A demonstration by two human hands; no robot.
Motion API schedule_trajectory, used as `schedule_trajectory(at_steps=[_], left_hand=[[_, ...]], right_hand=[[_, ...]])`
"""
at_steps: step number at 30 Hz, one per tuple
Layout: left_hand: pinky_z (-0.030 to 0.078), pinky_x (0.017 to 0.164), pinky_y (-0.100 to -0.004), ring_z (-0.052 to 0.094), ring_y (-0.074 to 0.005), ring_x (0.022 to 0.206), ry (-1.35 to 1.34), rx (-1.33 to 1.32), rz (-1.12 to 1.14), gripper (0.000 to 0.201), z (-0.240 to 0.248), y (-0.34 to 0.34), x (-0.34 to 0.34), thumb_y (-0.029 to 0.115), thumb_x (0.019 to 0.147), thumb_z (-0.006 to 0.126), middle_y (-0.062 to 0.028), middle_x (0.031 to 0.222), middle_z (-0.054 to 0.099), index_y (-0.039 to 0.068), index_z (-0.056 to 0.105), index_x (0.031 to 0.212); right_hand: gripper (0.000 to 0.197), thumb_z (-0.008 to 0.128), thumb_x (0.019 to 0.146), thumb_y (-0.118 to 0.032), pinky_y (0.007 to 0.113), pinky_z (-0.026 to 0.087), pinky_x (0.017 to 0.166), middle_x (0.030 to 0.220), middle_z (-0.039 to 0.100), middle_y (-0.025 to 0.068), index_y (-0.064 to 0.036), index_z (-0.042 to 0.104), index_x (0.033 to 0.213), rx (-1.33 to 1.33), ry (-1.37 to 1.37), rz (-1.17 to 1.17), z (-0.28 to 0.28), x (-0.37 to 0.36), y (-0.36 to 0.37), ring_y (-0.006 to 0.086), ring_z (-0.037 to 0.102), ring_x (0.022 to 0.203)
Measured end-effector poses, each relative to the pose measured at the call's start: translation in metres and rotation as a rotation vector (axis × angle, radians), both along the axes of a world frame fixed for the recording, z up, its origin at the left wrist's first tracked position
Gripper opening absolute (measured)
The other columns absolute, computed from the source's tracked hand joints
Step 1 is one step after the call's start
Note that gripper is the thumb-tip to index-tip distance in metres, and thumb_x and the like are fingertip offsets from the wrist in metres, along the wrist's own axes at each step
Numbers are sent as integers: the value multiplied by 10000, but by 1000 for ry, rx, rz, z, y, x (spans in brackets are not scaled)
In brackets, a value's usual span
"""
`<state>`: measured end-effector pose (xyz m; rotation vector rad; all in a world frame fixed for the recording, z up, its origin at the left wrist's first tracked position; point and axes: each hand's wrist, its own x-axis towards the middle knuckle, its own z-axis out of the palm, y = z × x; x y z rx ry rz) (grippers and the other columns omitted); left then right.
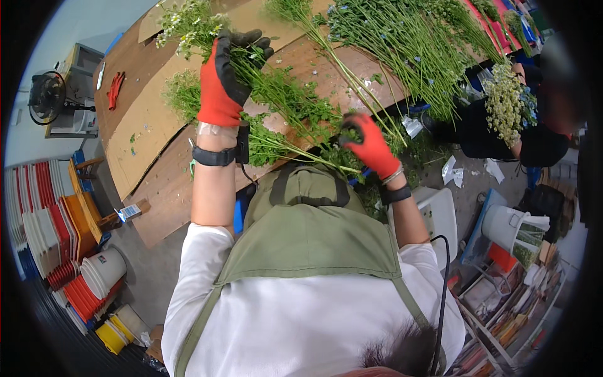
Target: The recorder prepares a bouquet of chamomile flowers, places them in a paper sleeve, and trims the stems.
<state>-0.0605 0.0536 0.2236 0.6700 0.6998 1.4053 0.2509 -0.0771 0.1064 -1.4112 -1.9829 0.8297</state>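
Note:
My left hand, in a red and black glove, is raised over the table with a bunch of small white daisy-like flowers in its grip. The blooms stick out to the left of the glove, and leafy green stems trail down to the right. Near the table's front edge is my right hand, gloved the same way. Its fingers are curled and slightly blurred, with some green showing between them; what they hold is unclear. More leafy stems lie just below, over my green apron.
A large pile of green stems with small blue flowers covers the table's far right. Cardboard and a spare red glove lie at left. A person at right holds a pale flower bunch. Stacked crates and a fan stand left.

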Motion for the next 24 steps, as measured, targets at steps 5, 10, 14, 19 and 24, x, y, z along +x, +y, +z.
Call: schedule_trajectory(at_steps=[5,10,14,19,24], left_hand=[[549,1049,-495,650,-356,1179,-76,64,-161,404,-13,4,35,317,1093,485,-220,1273,630,-46,546,1262],[478,606,-281,571,-183,707,304,188,-23,256,6,26,41,277,1055,568,-148,1033,711,31,626,1094],[401,551,-246,477,-126,692,-17,81,120,179,31,69,-57,200,1043,541,-58,896,561,23,547,1018],[441,583,-272,508,-168,758,-283,60,-120,183,9,88,-91,174,1031,532,-176,1081,619,-8,542,1014],[436,591,-268,505,-166,756,-318,-26,-101,170,-10,95,-80,176,1014,551,-157,1035,612,12,518,987]], right_hand=[[721,795,827,-205,428,455,1081,1500,539,176,-21,516,1466,-179,799,-51,63,-48,32,274,543,1345],[579,757,887,-241,489,453,1076,1370,619,202,-20,570,1388,-267,254,107,35,-71,36,348,552,1320],[540,770,884,-275,462,453,1081,1312,629,226,-27,595,1330,102,-192,100,-98,12,-39,421,576,1246],[643,824,832,-202,416,425,1132,1378,616,203,-35,559,1394,-301,124,-172,-112,58,-81,360,574,1299],[665,791,825,19,350,422,1131,1378,630,76,-21,530,1435,-357,533,-153,-64,16,-41,188,578,1282]])
